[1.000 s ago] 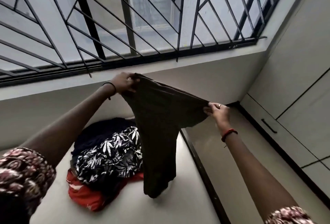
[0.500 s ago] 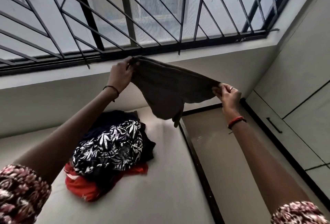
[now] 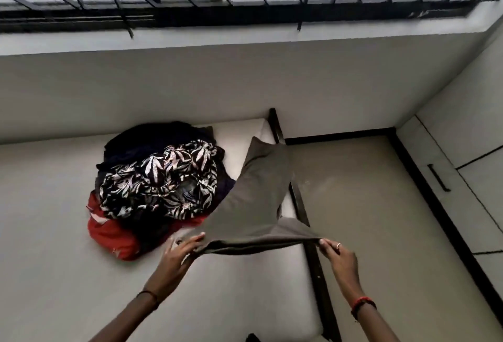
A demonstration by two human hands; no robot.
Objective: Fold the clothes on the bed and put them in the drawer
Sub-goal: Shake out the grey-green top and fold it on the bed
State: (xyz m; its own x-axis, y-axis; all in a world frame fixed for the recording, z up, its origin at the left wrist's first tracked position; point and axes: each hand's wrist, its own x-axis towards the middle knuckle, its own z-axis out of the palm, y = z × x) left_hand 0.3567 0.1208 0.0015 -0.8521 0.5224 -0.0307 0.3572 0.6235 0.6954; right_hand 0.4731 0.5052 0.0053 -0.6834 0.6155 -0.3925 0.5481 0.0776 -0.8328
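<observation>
The 2 hands hold 1 grey-brown garment [image 3: 255,200] stretched between them over the near right part of the white bed [image 3: 54,205]. The left hand [image 3: 178,253] pinches the left end of the garment's near edge, with its fingers laid along the cloth. The right hand [image 3: 339,256], which wears a ring [image 3: 338,245], pinches the right end of that edge in its fingertips. The edge runs taut and nearly level from hand to hand. From there the rest of the garment reaches away from the person, narrowing towards the bed's far right corner, where its tip lies over the black bed frame [image 3: 315,260]; whether the cloth rests on the mattress or hangs just above it cannot be told. To the left of the garment, and just beyond the left hand, sits a loose pile of unfolded clothes: a black-and-white leaf-print piece [image 3: 160,181] on top, a red piece [image 3: 109,235] beneath it at the near side, and a dark piece [image 3: 152,134] at the far side. A dark band [image 3: 149,296] circles the left wrist and a red band [image 3: 363,303] the right. Right of the bed is bare floor [image 3: 353,192], then white cabinet panels with 1 black handle [image 3: 438,178]. A black window grille [image 3: 245,12] runs above the wall.
</observation>
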